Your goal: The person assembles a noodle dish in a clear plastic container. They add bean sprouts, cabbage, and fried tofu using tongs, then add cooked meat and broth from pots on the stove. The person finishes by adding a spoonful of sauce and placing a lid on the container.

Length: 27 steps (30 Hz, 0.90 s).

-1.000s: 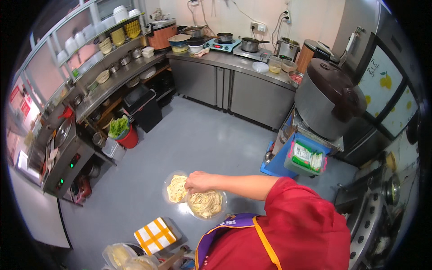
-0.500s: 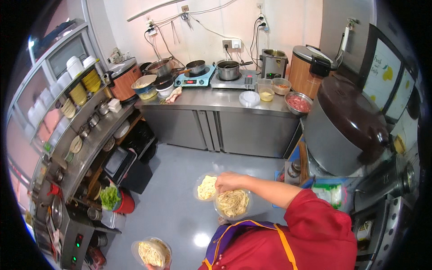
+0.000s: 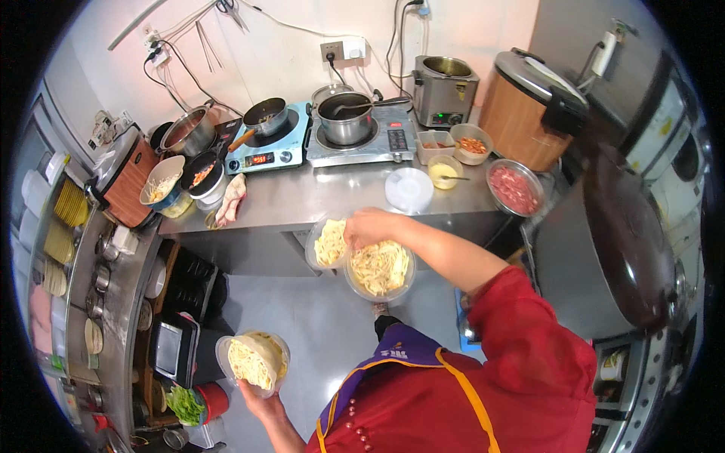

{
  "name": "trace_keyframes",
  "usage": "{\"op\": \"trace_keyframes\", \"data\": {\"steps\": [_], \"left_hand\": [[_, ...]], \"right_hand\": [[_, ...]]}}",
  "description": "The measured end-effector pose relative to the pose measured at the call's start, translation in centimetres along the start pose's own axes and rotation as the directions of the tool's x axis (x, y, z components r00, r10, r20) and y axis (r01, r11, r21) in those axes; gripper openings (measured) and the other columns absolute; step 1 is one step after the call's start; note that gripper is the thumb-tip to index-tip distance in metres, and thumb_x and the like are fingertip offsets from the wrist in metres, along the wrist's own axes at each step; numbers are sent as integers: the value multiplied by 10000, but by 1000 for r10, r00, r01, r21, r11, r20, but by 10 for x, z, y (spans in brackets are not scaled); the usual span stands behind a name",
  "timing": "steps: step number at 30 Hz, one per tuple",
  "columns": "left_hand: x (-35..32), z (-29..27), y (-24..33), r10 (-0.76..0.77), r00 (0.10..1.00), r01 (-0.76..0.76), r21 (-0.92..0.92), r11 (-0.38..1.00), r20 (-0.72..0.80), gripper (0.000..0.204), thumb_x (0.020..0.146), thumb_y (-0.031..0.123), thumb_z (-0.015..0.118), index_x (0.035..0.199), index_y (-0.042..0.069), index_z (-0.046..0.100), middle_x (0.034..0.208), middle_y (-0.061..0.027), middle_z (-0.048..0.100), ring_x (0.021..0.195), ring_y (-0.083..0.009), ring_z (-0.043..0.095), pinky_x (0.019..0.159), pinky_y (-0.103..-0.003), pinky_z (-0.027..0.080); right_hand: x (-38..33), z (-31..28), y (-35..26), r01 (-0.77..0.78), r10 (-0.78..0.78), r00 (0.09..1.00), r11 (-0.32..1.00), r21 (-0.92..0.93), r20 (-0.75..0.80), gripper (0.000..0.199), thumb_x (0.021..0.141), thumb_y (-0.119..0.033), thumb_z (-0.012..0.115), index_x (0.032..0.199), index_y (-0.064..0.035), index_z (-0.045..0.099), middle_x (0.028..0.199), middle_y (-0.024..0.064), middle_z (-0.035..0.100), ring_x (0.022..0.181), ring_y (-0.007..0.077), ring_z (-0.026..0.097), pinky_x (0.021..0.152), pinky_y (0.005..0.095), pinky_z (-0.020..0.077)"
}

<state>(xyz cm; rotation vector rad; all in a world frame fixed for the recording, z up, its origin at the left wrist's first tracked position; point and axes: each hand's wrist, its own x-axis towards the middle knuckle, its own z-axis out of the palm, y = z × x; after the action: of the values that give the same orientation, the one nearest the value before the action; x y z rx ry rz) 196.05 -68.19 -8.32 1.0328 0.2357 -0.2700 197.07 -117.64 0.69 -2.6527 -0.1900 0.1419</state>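
My right hand (image 3: 368, 228) reaches out over the floor by the counter's front edge, its fingers closed on the adjoining rims of two clear round plastic bowls. The smaller-looking left bowl (image 3: 311, 252) holds pale noodles. In the right bowl (image 3: 381, 291) lie noodles with browner strands among them. Lower down on the left, my left hand (image 3: 260, 404) grips clear plastic bowls of noodles (image 3: 253, 361) from below. Two rims seem to overlap there, and most of those fingers are hidden underneath.
Ahead, the steel counter (image 3: 332, 192) carries a blue induction cooker (image 3: 285, 155), a pot (image 3: 346, 124), a stack of clear lids (image 3: 409, 190) and a bowl of raw meat (image 3: 513, 189). A large grey drum (image 3: 581, 249) stands right. Shelving (image 3: 113, 302) and a red bucket (image 3: 214, 400) are left.
The counter now appears closer, and my right hand has carried its two bowls up to its edge. My left hand and its bowls have risen farther into view.
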Motion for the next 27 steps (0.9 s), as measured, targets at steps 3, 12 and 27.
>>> {"op": "trace_keyframes", "data": {"steps": [3, 12, 27], "left_hand": [[57, 60, -11, -11, 998, 9, -28, 1000, -68, 650, 983, 531, 461, 1498, 150, 350, 1491, -93, 437, 1307, -319, 499, 933, -531, 514], [170, 151, -17, -9, 998, 8, 23, 1000, 62, 678, 979, 548, 450, 1511, 146, 328, 1501, -95, 419, 1331, -319, 470, 942, -519, 505], [407, 261, -21, -332, 933, 293, 240, 925, 142, 660, 976, 542, 440, 1508, 163, 348, 1485, -91, 445, 1290, -320, 511, 879, -526, 524]], "right_hand": [[62, -35, 59, 53, -51, 998, 992, -113, 21, 159, 700, -147, 759, 854, -111, 741, 786, 81, 723, 792, 293, 693, 671, 433, 505], [169, -46, 200, 43, -56, 985, 996, 80, 166, 210, 727, -193, 731, 933, -167, 756, 856, 62, 732, 831, 277, 692, 697, 410, 524], [180, -49, 207, -146, 107, 982, 954, -260, -158, 228, 788, -129, 617, 947, -216, 753, 916, 56, 679, 945, 276, 649, 819, 411, 518]]}}
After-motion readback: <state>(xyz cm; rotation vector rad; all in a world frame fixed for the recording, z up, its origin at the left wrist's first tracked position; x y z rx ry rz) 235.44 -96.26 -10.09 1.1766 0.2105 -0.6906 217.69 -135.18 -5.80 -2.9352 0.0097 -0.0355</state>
